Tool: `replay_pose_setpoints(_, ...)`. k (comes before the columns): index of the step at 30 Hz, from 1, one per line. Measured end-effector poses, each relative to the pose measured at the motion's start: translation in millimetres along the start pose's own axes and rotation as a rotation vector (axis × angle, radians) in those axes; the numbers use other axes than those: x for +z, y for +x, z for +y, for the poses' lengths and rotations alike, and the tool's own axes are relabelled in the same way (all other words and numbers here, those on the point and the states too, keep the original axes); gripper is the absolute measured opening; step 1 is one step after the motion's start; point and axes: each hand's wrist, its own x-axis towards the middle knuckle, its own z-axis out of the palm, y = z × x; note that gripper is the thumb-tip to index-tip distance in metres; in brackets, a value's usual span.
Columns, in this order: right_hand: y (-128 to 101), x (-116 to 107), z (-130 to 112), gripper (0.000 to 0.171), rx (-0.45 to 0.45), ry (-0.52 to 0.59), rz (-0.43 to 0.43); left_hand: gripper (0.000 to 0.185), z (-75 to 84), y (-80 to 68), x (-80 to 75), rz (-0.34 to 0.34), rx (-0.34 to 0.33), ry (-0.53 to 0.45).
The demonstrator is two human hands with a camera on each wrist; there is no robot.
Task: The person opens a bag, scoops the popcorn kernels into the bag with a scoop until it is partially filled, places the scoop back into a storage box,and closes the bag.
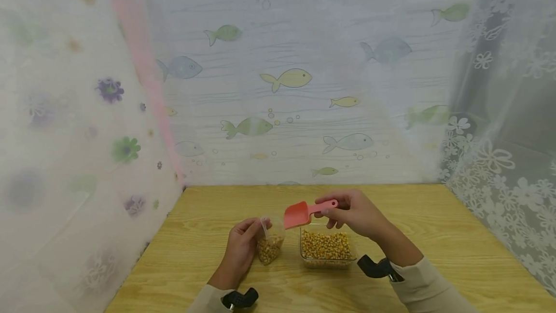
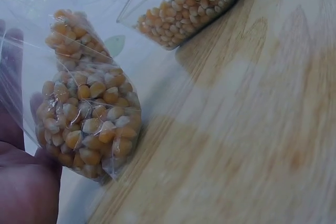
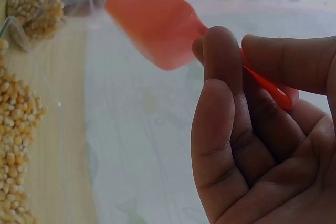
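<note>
The right hand (image 1: 354,214) pinches the pink scoop (image 1: 304,212), its long axis pointing left toward the bag of kernels (image 1: 270,241); the left hand (image 1: 241,248) grips this bag upright on the bench (image 1: 434,235); the scoop hangs just above the bag's mouth.

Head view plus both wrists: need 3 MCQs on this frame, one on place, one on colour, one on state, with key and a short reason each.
1. Where does the clear container of kernels sit?
A. On the wooden table, right of the plastic bag
B. Left of the bag
C. On top of the bag

2. What colour is the scoop?
A. Blue
B. Pink-red
C. Green

3. How is the scoop held?
A. Lying on the table
B. Buried in the kernels
C. Held by its handle in the right hand, above the container

Key: 1 A, the head view shows it right of the bag that the left hand holds; 2 B, plain in head and right wrist views; 3 C, fingers curl round the handle.
</note>
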Motion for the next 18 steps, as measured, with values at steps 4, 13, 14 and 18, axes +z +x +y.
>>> replay_pose_setpoints(4, -9.4, -7.0, 16.1, 0.037, 0.018, 0.047, 0.020, 0.030, -0.9, -1.8, 3.9, 0.020, -0.011, -0.052)
replay_pose_setpoints(13, -30.3, -24.9, 47.1, 0.041, 0.043, 0.069, 0.041, 0.028, -10.8, -5.2, 25.1, 0.105, 0.051, -0.150)
replay_pose_setpoints(14, -32.1, -26.7, 50.3, 0.041, 0.048, 0.070, 0.035, 0.028, -11.6, -5.5, 26.6, 0.102, 0.060, -0.157)
replay_pose_setpoints(18, -36.3, -32.7, 63.1, 0.040, 0.065, 0.068, 0.000, 0.030, -13.1, -7.0, 28.6, 0.086, 0.081, -0.179)
